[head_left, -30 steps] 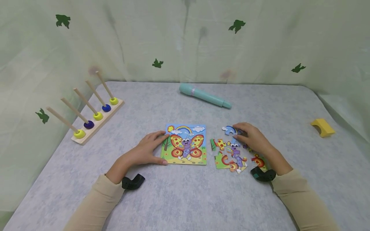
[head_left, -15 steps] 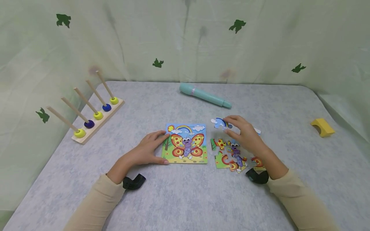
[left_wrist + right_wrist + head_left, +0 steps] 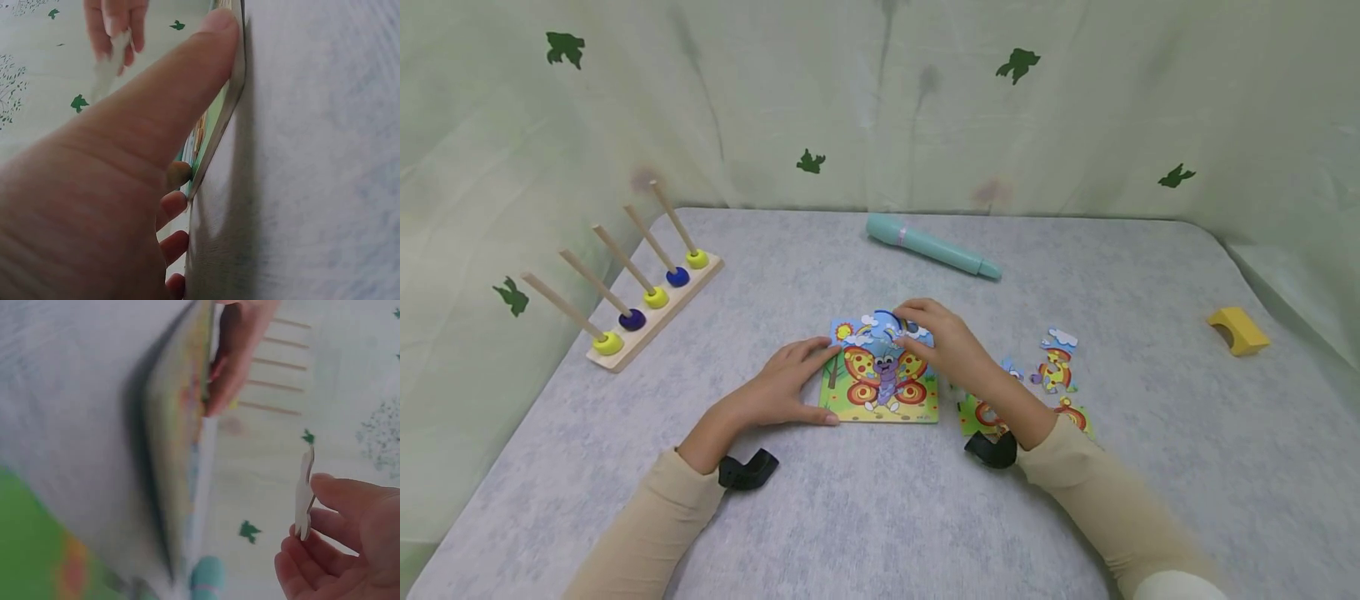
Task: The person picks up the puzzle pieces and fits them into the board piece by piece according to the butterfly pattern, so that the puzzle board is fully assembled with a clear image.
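Observation:
A square butterfly puzzle board (image 3: 880, 408) lies flat on the table in front of me. My left hand (image 3: 784, 385) touches its left side, thumb near the lower corner and forefinger higher up. In the left wrist view the thumb (image 3: 215, 37) is straight against the board's edge. Over the top of the board, my right hand (image 3: 953, 348) pinches a rainbow puzzle piece (image 3: 886, 318) between thumb and fingers. Seen edge-on in the right wrist view, this piece (image 3: 304, 499) is apart from the board. Several loose puzzle pieces (image 3: 1056, 371) lie right of the board, some hidden under my right forearm.
A wooden peg stand (image 3: 662, 310) with yellow, blue and purple rings is at the left. A turquoise toy shaped like a pen (image 3: 936, 247) lies behind the board. Far right is a yellow arch block (image 3: 1240, 331). A pale curtain (image 3: 880, 100) hangs behind the table.
My right hand has lifted the rainbow piece from among the loose pieces and carried it left over the board's top. My left hand has stayed in place.

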`<state>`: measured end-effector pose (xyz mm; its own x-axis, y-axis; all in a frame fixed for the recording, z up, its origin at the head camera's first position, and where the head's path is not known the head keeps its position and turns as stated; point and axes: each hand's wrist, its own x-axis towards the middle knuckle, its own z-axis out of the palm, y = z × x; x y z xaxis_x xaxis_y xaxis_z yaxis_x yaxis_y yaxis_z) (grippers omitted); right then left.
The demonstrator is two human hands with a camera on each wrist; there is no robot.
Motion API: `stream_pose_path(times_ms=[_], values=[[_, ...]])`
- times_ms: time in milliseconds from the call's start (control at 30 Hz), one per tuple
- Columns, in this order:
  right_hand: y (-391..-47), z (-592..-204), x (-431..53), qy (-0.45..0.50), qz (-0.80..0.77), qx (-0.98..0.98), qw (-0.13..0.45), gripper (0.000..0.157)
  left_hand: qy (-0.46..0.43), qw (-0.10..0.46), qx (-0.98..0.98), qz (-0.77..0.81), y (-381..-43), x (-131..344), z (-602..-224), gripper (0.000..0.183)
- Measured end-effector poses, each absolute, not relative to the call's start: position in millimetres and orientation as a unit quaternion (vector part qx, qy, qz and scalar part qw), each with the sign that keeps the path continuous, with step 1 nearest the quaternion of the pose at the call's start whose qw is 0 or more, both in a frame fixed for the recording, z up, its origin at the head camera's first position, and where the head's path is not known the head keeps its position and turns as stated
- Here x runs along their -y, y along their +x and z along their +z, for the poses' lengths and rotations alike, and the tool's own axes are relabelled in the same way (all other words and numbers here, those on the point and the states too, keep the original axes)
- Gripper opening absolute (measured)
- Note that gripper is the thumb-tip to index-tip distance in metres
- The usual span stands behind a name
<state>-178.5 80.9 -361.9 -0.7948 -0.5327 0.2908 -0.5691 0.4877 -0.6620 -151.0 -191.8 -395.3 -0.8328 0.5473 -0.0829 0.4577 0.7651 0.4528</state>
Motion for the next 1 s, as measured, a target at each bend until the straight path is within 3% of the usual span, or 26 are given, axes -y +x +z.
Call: stream_pose_path(times_ms=[400, 1000], values=[[-198.1, -390.9, -67.9, 0.298, 0.359, 0.883, -0.053, 0.038, 0.277, 0.096, -0.932, 0.211, -152.8, 189.7, -393.8, 0.095], [-203.5, -398.7, -61.9, 0.316, 0.304, 0.898, -0.041, 0.036, 0.281, 0.046, -0.952, 0.115, -165.1, 167.8, -389.3, 0.072]])
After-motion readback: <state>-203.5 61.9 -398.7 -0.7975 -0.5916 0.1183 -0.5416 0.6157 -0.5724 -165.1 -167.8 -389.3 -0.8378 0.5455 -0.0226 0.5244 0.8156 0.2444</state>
